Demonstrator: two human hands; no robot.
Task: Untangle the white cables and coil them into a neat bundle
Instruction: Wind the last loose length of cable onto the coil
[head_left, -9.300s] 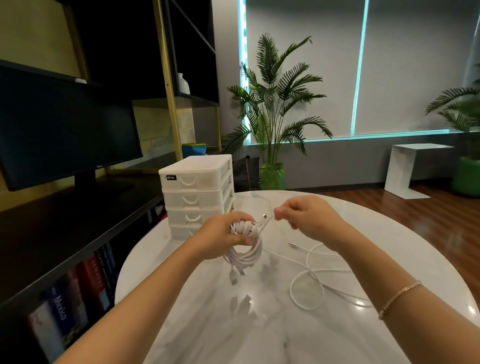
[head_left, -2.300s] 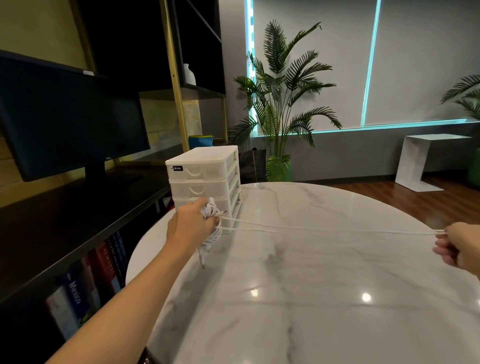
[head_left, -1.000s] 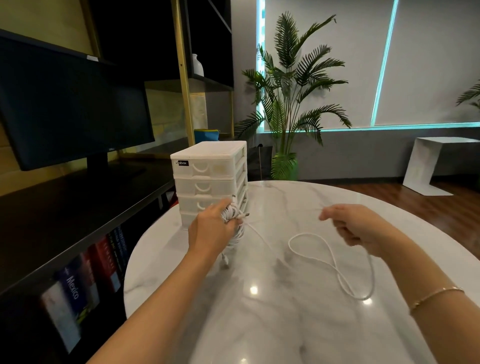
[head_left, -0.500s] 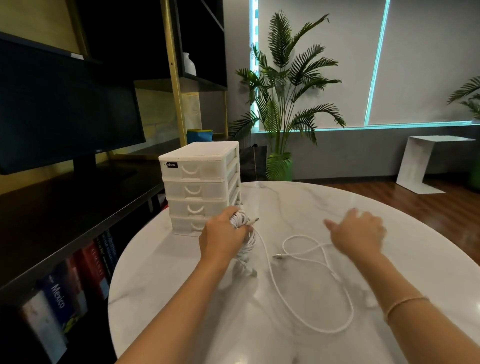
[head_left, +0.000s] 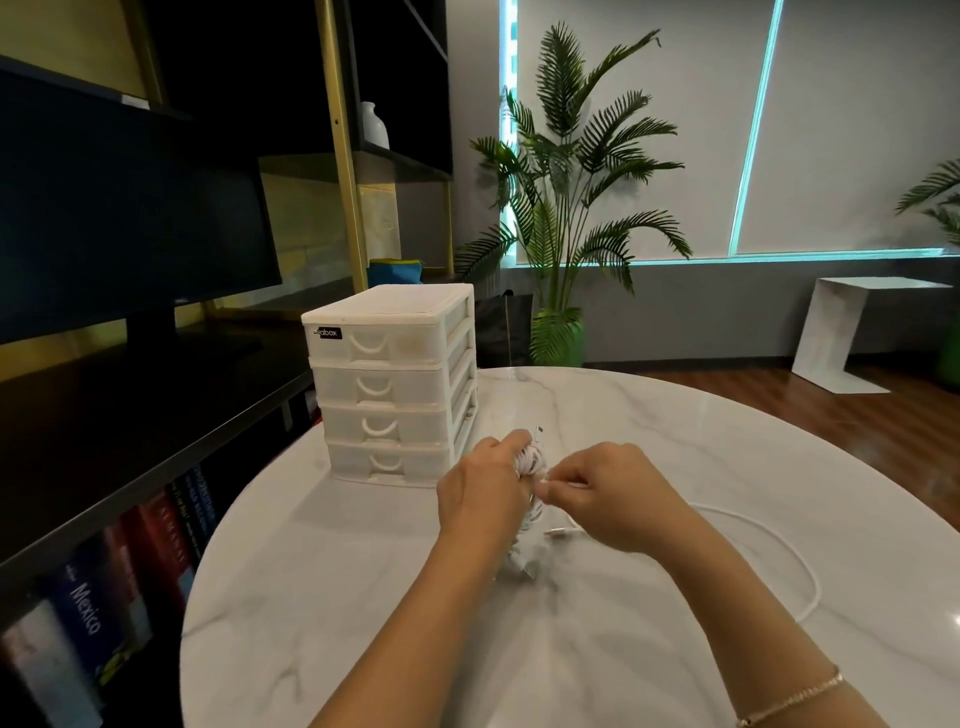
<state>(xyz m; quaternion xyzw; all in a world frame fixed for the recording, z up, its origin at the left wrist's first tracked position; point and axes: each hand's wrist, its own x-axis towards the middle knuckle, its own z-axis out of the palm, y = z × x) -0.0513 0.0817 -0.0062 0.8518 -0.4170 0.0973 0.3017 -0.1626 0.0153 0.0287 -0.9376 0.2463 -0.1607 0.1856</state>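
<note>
Coiled bundle: a tight hank of thin white cable (head_left: 531, 462) is held upright just above the round white marble-patterned tabletop (head_left: 675, 447), in front of the drawer unit's lower right corner; a small metal plug tip (head_left: 539, 430) pokes up from its top.
Loose cable: a free length of the same white cable (head_left: 779, 545) lies on the tabletop to the right in one wide loop (part of it is hidden behind the right forearm), and a second plug end (head_left: 558, 532) shows just under the right hand.
Left hand: the left hand (head_left: 480, 496) grips the bundle from the left side, fingers curled round the coils, back of the hand towards me.
Right hand: the right hand (head_left: 610, 496) sits just beside the bundle, thumb and forefinger pinching a strand of cable right at the coils; the other fingers are curled in.
Wrist: a thin gold chain bracelet (head_left: 789, 701) circles the right wrist.
Near the hands: a white plastic four-drawer desktop organiser (head_left: 395, 384) stands on the table's left part, all drawers closed.
Further out: a dark monitor screen (head_left: 130, 218) stands on a black shelf unit (head_left: 130, 415) at left with books (head_left: 83, 618) below, a tall potted palm (head_left: 563, 208) by the far wall, a white side table (head_left: 852, 332) on the wood floor.
</note>
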